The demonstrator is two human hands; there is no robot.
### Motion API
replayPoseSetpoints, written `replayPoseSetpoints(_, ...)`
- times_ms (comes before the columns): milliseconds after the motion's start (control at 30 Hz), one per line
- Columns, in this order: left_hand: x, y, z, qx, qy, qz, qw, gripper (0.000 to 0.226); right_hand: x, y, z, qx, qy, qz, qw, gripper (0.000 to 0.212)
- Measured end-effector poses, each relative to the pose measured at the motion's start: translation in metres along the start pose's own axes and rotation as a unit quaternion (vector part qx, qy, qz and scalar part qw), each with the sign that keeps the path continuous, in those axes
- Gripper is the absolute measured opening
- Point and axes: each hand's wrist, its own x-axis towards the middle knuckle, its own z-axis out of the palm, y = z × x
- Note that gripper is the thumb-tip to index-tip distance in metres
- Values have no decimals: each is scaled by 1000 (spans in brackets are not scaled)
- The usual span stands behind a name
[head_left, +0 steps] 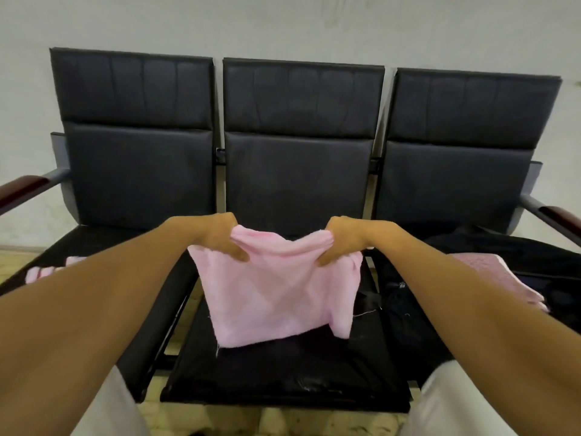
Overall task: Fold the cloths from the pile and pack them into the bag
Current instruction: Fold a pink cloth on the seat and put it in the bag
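1. Pink cloth hangs between the two hands above the middle seat of a row of three black chairs, its lower edge resting on the seat cushion.
2. Left hand reaches forward with the arm nearly straight, the back of the hand turned up, and its fingers and thumb are curled round the cloth's upper left corner, bunching the fabric there.
3. Right hand mirrors it on the other side, arm stretched forward, fingers curled over the upper right corner and thumb pressed under it, so the corner is pinched tight.
4. Both hands sit at about the same height, apart from each other, and the top edge of the cloth sags in a shallow dip between them.
5. One lower corner of the cloth, on the right, is folded or rolled under itself and dangles a little lower than the rest.
6. More pink cloths lie on the left seat, partly hidden behind the left forearm.
7. A folded pink cloth lies on the right seat, resting on a dark bag that spreads over that cushion.
8. Wooden armrests close the row at either end, and a pale wall stands behind the chair backs.
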Motion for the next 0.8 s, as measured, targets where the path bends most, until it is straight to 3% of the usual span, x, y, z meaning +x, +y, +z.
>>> replayPoseSetpoints(67,1,-8,19,0,-18,-5,1000,27,1,5,24,4,-30,4,1000,25)
replayPoseSetpoints(233,-1,-27,63,-24,-52,-16,998,38,2,24,77,9,-80,17,997,57)
replayPoseSetpoints(367,-5,-32,90,-51,-103,-29,993,21,1,34,102,49,-80,12,996,49)
replayPoseSetpoints(500,-3,-37,104,-71,-135,-35,988,20,-1,44,115,99,-79,-3,992,36)
replayPoseSetpoints(667,3,-37,115,-77,-70,-43,994,26,4,58,132,108,-41,-9,993,51)
replayPoseSetpoints(800,0,-40,118,-108,-103,-48,988,25,6,61,139,151,-28,-16,988,57)
